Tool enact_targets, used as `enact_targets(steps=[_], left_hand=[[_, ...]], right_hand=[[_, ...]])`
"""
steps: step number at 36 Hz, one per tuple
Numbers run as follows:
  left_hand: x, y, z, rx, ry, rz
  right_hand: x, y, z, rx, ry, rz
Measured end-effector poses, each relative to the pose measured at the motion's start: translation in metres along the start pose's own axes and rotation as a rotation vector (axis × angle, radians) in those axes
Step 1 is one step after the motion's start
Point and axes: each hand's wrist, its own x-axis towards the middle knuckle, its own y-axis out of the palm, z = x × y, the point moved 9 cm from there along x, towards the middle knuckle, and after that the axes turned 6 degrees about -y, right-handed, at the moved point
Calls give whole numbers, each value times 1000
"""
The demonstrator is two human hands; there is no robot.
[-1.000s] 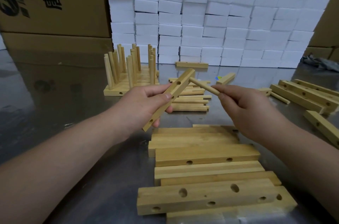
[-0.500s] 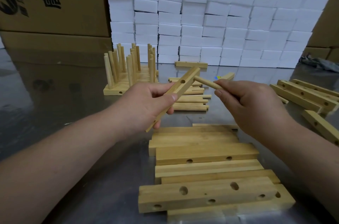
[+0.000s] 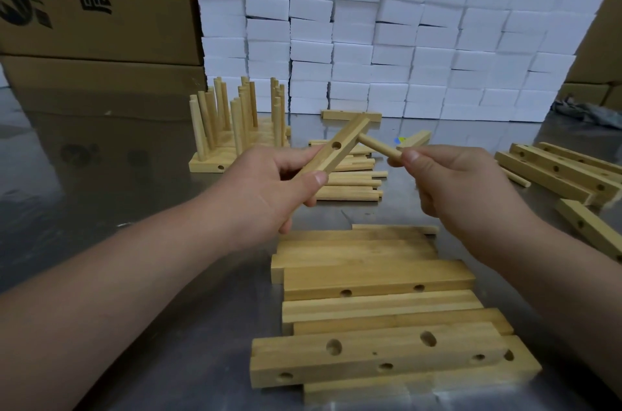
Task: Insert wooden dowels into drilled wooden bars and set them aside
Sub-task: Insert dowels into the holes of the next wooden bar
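Note:
My left hand (image 3: 269,185) grips a drilled wooden bar (image 3: 340,146), held tilted above the metal table, its far end raised. An open hole shows on the bar's upper face. My right hand (image 3: 451,181) pinches a short wooden dowel (image 3: 377,145); the dowel's far tip meets the right side of the bar near its raised end. Loose dowels (image 3: 350,183) lie in a pile on the table just behind my hands. A stack of drilled bars (image 3: 380,306) lies in front of me.
Bars with upright dowels (image 3: 235,128) stand grouped at the back left. More drilled bars (image 3: 558,171) lie at the right. A wall of white foam blocks (image 3: 404,33) and cardboard boxes (image 3: 94,6) close off the back of the metal table (image 3: 101,175).
Both hands have risen slightly. The dowel's tip has gone from near the bar's middle to its side near the raised end, and my right hand has slid closer to the bar.

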Motion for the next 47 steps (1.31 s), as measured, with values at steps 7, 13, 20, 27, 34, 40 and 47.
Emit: enact_targets(steps=[7, 13, 20, 27, 34, 40, 47], left_hand=[[10, -5, 17, -306, -121, -75], [16, -17, 51, -539, -289, -166], [18, -2, 56, -579, -324, -105], [19, 2, 56, -538, -319, -71], [20, 4, 57, -511, -313, -63], [20, 4, 58, -511, -318, -61], [19, 5, 58, -519, -327, -58]], right_hand=[[19, -9, -30, 395, 283, -121], [6, 11, -45, -160, 196, 225], [-3, 31, -42, -232, 166, 495], [-1, 32, -40, -277, 137, 479], [4, 27, -43, -377, 145, 429], [3, 26, -47, -447, 187, 447], [5, 27, -46, -500, 134, 458]])
